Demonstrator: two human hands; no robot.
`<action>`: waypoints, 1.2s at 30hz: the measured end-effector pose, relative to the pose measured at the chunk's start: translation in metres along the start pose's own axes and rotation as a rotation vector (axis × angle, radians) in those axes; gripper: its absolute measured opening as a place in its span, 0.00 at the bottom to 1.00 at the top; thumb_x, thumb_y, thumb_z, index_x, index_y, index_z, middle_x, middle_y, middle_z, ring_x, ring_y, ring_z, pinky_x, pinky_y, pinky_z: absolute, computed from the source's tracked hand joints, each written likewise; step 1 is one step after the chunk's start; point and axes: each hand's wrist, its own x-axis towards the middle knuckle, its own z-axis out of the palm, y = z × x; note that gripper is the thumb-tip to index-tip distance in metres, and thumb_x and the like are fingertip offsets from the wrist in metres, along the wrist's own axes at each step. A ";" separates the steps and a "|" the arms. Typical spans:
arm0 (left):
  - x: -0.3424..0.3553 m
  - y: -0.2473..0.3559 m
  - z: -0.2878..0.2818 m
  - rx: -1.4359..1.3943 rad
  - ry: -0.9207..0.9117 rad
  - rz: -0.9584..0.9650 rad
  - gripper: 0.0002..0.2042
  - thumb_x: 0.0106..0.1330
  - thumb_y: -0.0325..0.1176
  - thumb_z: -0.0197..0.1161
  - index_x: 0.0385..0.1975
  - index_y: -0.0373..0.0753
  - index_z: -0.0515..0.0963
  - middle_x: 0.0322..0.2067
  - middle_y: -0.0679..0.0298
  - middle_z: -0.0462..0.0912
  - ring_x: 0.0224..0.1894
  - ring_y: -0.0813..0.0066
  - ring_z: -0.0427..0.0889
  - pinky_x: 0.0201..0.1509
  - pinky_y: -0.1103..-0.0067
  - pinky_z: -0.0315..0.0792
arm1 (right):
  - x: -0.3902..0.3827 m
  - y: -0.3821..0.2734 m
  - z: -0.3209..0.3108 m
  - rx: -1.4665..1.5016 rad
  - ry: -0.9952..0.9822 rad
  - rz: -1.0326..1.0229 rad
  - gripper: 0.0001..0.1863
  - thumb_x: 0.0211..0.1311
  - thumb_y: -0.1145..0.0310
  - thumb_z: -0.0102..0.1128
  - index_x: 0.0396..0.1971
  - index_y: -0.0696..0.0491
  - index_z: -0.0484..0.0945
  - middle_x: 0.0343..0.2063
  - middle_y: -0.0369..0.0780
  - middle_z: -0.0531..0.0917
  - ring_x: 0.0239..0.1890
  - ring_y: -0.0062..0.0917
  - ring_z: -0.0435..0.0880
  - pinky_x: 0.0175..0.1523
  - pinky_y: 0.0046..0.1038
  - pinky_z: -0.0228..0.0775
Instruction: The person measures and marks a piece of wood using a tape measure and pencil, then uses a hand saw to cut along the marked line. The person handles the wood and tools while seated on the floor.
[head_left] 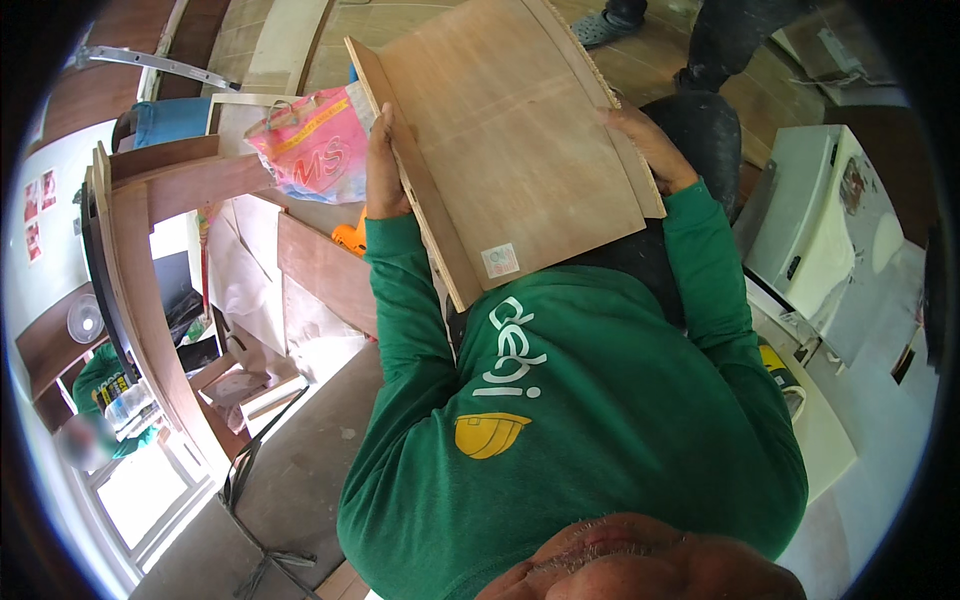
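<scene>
A light-brown plywood panel (510,130) with wooden strips along its two long sides is held in front of my body, tilted, with its near edge at my waist. A small pale label (500,260) is stuck near its lower left corner. My left hand (386,170) grips the left strip, thumb along its outer side. On the opposite side my right hand (648,142) is closed around the right edge, its fingertips on the panel's face. The undersides of both hands are hidden by the wood.
A pink plastic bag (318,150) and an orange tool (350,236) lie left of the panel. Further left stands a wooden frame (150,290). At right is a white cabinet-like unit (820,210). Another person's legs (735,40) show at the far side; a second person in green (100,380) appears far left.
</scene>
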 end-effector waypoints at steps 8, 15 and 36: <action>0.007 -0.001 0.008 -0.029 -0.070 -0.010 0.19 0.82 0.52 0.63 0.59 0.44 0.80 0.43 0.72 0.83 0.41 0.81 0.82 0.45 0.80 0.80 | 0.003 0.001 -0.007 -0.060 0.020 0.089 0.41 0.79 0.51 0.65 0.82 0.57 0.64 0.71 0.43 0.78 0.66 0.27 0.82 0.69 0.32 0.76; 0.015 -0.010 0.010 0.076 0.008 0.076 0.20 0.75 0.57 0.70 0.50 0.49 0.78 0.32 0.76 0.72 0.32 0.83 0.73 0.35 0.82 0.70 | -0.008 -0.001 0.007 -0.036 0.056 -0.056 0.40 0.81 0.52 0.62 0.82 0.57 0.63 0.72 0.42 0.76 0.71 0.28 0.76 0.74 0.32 0.70; 0.012 -0.012 -0.031 0.014 -0.110 0.142 0.51 0.75 0.58 0.68 0.86 0.34 0.49 0.80 0.45 0.60 0.83 0.55 0.59 0.82 0.64 0.62 | -0.005 0.011 0.020 -0.046 0.094 0.013 0.38 0.79 0.53 0.63 0.80 0.56 0.65 0.70 0.44 0.78 0.68 0.32 0.81 0.72 0.36 0.73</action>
